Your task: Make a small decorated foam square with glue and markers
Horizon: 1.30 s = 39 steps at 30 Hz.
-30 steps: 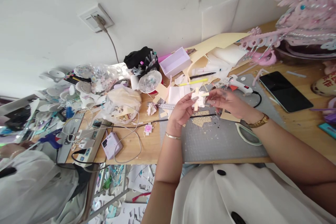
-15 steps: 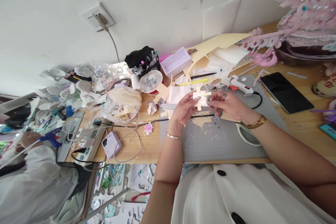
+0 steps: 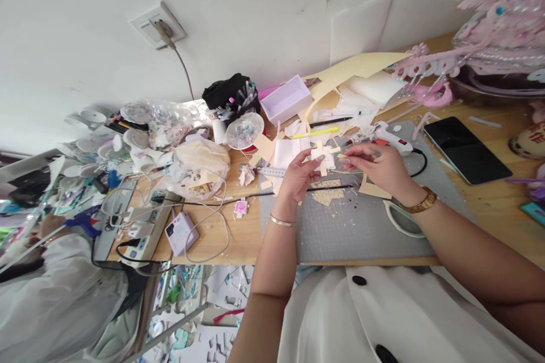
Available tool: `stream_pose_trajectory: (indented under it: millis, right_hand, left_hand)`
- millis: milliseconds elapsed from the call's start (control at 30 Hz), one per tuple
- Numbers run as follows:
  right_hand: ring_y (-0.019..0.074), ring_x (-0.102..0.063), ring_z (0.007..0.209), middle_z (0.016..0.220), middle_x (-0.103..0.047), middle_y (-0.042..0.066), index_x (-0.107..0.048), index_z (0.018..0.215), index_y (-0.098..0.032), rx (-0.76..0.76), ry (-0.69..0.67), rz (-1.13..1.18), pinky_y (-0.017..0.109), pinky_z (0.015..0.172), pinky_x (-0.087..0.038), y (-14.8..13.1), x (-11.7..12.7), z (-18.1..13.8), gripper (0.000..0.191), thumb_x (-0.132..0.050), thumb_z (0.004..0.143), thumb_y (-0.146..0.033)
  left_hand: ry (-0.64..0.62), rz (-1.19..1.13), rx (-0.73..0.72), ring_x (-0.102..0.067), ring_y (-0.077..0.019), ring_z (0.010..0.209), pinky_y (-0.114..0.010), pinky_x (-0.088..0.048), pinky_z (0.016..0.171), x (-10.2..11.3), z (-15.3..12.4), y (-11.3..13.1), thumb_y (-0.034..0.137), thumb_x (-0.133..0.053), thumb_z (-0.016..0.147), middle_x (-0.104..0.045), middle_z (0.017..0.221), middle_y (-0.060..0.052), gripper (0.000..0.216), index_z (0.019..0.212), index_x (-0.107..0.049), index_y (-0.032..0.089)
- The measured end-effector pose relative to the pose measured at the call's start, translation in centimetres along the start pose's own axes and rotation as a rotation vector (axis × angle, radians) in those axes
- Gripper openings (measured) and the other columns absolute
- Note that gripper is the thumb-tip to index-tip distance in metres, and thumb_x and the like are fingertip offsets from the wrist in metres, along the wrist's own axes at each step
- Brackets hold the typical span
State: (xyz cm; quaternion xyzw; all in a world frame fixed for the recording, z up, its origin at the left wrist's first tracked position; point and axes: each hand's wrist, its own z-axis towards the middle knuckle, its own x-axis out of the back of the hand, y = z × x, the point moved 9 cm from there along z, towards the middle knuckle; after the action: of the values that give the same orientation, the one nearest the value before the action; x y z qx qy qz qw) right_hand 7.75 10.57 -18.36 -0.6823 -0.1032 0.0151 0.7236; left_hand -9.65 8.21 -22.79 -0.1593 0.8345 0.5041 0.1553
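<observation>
My left hand (image 3: 297, 180) pinches a small white and cream paper piece (image 3: 322, 156) with crossed strips, held above the grey cutting mat (image 3: 366, 227). My right hand (image 3: 377, 167) meets it from the right, its fingertips pinched on a strip at the piece's right side. Both wrists wear gold bands. Cream honeycomb cut-outs (image 3: 326, 195) lie on the mat just below the hands.
A white glue gun (image 3: 389, 139) and black cable lie behind my right hand, a dark tablet (image 3: 466, 149) to the right, a pink ornament (image 3: 485, 39) at far right. A lilac box (image 3: 286, 100), pens, plastic bags and scraps crowd the back. Another person in white (image 3: 46, 300) sits at left.
Both hands and the paper piece have shifted only slightly; my right hand's fingers have closed in on the piece's right strip. The person at left has moved a little.
</observation>
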Motion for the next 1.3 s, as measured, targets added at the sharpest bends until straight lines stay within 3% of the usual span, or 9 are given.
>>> stream_pose_trajectory:
  millis: [233,467,667,1300]
  right_hand:
    - [0.0244,-0.076,0.076,0.092,-0.080,0.005,-0.077,0.089,-0.028,0.162,0.019,-0.245,0.042,0.070,-0.063,-1.5,0.0,-0.5,0.017,-0.064,0.087,-0.038]
    - [0.0242,-0.075,0.095,0.102,-0.080,0.003,-0.080,0.092,-0.029,0.520,0.012,-0.485,0.043,0.089,-0.061,-4.2,-0.9,-1.6,0.025,-0.056,0.092,-0.020]
    - [0.0207,-0.076,0.088,0.098,-0.081,0.004,-0.081,0.093,-0.026,0.705,0.084,-0.621,0.036,0.080,-0.063,-5.3,-1.3,-2.6,0.025,-0.060,0.091,-0.014]
    - [0.0221,-0.075,0.085,0.095,-0.081,0.005,-0.081,0.088,-0.025,0.778,0.083,-0.667,0.039,0.078,-0.062,-5.7,-1.6,-2.7,0.024,-0.061,0.090,-0.011]
  left_hand:
    - [-0.001,-0.009,-0.004,-0.061,-0.0079,0.060,-0.022,-0.043,0.058,-0.1,-0.1,0.2,0.032,-0.092,0.056,-0.069,0.081,0.003,0.056,0.102,-0.061,0.020]
    - [0.005,0.007,0.012,-0.061,-0.0081,0.059,-0.023,-0.045,0.059,-0.1,0.0,-0.2,0.033,-0.093,0.055,-0.069,0.079,0.002,0.060,0.104,-0.061,0.019]
    - [0.036,0.033,-0.002,-0.061,-0.0080,0.059,-0.022,-0.044,0.060,0.1,0.0,-0.1,0.032,-0.091,0.056,-0.069,0.077,0.003,0.060,0.106,-0.061,0.019]
    - [0.005,-0.081,0.014,-0.063,-0.0087,0.060,-0.024,-0.048,0.063,-0.3,-0.2,0.0,0.019,-0.088,0.059,-0.073,0.085,0.000,0.049,0.100,-0.061,0.018]
